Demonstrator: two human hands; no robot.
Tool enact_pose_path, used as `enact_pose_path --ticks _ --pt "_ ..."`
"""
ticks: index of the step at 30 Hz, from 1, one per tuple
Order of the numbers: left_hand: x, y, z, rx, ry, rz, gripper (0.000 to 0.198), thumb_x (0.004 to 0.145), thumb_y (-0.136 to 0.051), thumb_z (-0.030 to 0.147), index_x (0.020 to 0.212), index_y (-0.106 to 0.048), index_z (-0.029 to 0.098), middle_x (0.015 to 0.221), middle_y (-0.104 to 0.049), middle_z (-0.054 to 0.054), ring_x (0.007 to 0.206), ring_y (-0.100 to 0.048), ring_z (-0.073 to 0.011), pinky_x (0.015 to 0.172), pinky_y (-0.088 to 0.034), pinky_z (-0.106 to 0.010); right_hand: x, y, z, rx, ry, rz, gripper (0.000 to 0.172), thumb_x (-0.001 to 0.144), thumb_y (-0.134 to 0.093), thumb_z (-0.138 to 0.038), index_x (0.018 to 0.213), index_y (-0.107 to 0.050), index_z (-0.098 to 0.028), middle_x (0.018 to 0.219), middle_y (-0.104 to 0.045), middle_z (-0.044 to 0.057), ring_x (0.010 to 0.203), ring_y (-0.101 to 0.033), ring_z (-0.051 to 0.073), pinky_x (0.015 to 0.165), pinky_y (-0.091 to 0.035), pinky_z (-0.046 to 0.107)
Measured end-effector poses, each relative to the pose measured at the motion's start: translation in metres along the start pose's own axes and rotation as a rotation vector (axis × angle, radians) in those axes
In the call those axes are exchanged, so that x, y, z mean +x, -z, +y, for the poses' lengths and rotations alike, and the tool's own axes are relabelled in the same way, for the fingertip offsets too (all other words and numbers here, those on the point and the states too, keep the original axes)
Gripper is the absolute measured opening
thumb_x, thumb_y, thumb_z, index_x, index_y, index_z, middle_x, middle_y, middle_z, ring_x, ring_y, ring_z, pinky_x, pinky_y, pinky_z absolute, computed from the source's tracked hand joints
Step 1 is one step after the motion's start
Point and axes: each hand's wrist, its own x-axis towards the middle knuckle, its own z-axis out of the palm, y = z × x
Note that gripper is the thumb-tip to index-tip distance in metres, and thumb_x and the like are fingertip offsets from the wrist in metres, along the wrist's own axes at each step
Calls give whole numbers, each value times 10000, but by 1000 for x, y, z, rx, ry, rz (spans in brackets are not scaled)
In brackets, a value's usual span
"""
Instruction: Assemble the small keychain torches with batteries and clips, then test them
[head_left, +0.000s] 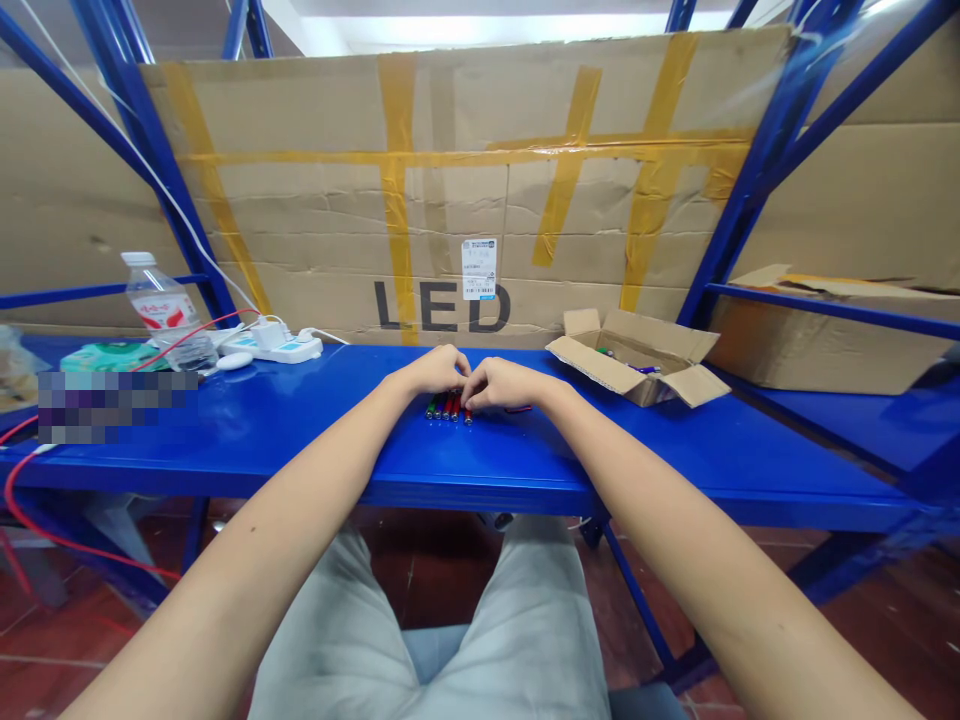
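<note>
A short row of slim pen-like sticks with shiny metal ends, green ones [432,408] on the left and red ones [448,408] beside them, lies side by side on the blue table [300,440]. My right hand [499,383] has its fingers pinched on the red stick [469,416] at the row's right end. Bent over the far part of the row is my left hand [436,370], nearly touching the right; its fingertips are mostly hidden. Another dark red stick [517,408] lies partly behind my right wrist.
An open cardboard box [634,358] holding a few coloured sticks stands to the right. Left are a water bottle [169,315], a green packet [112,357], a power strip [281,343] and red cables. A large cardboard sheet [322,200] rises behind, between blue posts.
</note>
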Motion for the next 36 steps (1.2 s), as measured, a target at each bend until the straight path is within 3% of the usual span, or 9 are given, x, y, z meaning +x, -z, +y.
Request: enact_pose_path --ticks 7,14,17,22,25,31,36 --pt "1 1 -6 119 88 101 178 693 -656 294 722 -775 165 727 -741 -47 738 -662 -200 658 -488 -271 -9 7 -7 85 -31 -149 105 726 -703 -268 741 -748 -175 717 -722 -1 618 -565 117 579 -397 228" --pt "-1 12 -23 138 208 230 164 718 -666 257 790 -775 158 807 -762 -73 801 -692 -221 761 -525 -297 -7 5 -2 35 -60 -256 208 705 -744 -376 762 -661 -194 700 -676 -22 595 -518 104 530 -356 221" --pt "-1 12 -24 116 183 302 200 749 -667 258 890 -765 156 928 -768 -80 908 -691 -222 837 -522 -295 -6 4 -2 3 -95 -307 223 690 -741 -369 781 -627 -201 673 -635 -32 575 -502 103 512 -353 222" --pt "2 7 -18 107 66 317 211 804 -609 231 943 -747 152 969 -757 -81 911 -678 -206 857 -519 -309 -12 10 -5 -11 -140 -360 143 678 -645 -217 807 -584 -206 664 -591 -33 551 -490 107 493 -342 229" --pt "5 5 -13 105 -19 334 246 823 -572 217 991 -739 154 977 -751 -77 911 -668 -202 851 -518 -310 -17 21 -4 -29 -165 -215 109 705 -611 -217 794 -549 -201 658 -561 -27 553 -477 113 500 -332 240" --pt "16 -9 7 201 -115 132 362 758 -489 60 971 -759 176 1026 -750 -69 947 -663 -203 884 -495 -294 -18 34 20 -152 -318 385 127 747 -577 -184 845 -496 -183 869 -634 52 758 -550 159 606 -371 251" --pt "15 -19 21 278 -107 20 502 651 -463 -2 1018 -759 172 1108 -731 -97 1020 -658 -252 908 -483 -320 -11 28 40 -157 -378 414 195 744 -585 -209 914 -491 -189 946 -658 75 795 -579 183 626 -390 265"
